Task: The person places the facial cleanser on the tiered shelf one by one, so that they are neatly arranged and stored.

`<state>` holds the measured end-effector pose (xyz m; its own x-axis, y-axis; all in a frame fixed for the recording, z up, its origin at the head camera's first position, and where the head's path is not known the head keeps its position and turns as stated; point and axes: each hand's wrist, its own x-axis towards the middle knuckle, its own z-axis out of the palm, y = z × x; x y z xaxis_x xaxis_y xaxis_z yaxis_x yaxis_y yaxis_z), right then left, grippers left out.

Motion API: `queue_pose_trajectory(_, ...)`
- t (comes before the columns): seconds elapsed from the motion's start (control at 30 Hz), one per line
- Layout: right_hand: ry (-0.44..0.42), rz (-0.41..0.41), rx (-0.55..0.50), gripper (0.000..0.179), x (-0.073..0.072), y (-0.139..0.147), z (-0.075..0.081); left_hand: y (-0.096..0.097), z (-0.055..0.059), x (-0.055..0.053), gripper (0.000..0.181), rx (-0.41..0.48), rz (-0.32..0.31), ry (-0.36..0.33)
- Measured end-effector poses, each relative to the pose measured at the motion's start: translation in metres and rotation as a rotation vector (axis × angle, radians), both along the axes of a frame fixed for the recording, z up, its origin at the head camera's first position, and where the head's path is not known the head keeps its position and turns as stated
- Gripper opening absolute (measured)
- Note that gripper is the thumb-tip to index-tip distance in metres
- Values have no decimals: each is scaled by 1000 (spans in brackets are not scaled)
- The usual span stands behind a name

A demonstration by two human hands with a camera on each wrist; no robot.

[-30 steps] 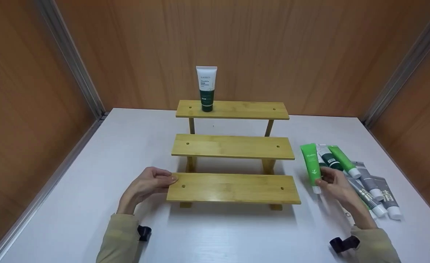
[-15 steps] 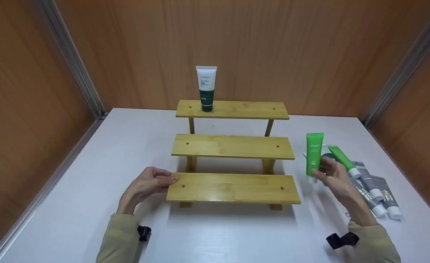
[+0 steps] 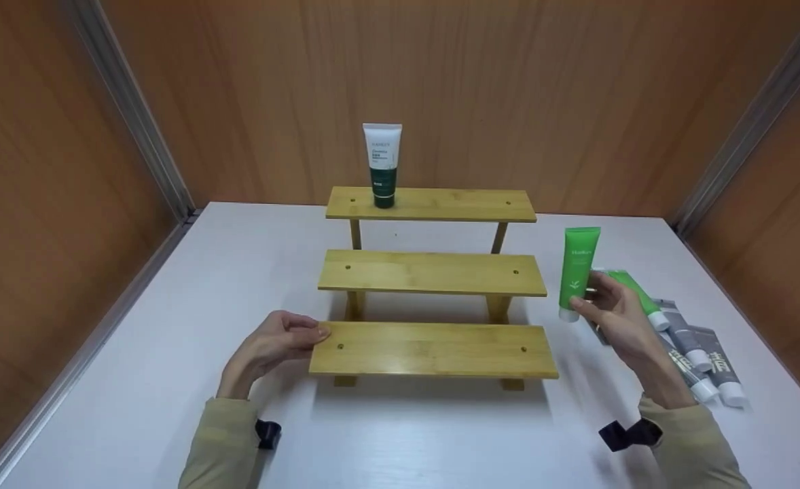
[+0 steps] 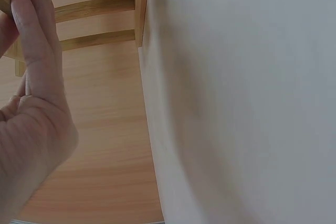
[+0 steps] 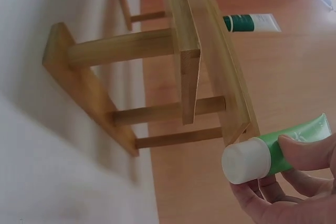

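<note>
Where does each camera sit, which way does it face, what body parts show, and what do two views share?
Head: worn on the head, facing forward and down at the stand; left hand, right hand and sleeves show.
Left wrist: worn there, facing the table and the stand's legs; left hand shows.
Right wrist: worn there, facing the stand's right side; right hand shows.
Head and right wrist views share the held green tube.

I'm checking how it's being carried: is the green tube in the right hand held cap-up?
No, the right hand holds the green tube with its white cap at the lower end.
</note>
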<state>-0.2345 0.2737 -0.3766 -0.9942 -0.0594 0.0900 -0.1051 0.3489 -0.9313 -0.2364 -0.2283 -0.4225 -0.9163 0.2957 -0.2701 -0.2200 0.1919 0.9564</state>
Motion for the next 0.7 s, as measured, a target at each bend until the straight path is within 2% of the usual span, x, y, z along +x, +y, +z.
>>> queue_pose_trajectory(0.27, 19, 7, 19, 58, -6, -16, 12, -1, -1, -1, 52, -2, 5, 8)
queue_pose_trajectory(0.7, 83, 75, -130, 59, -13, -42, 36, 0, -1, -1, 58, -17, 14, 8)
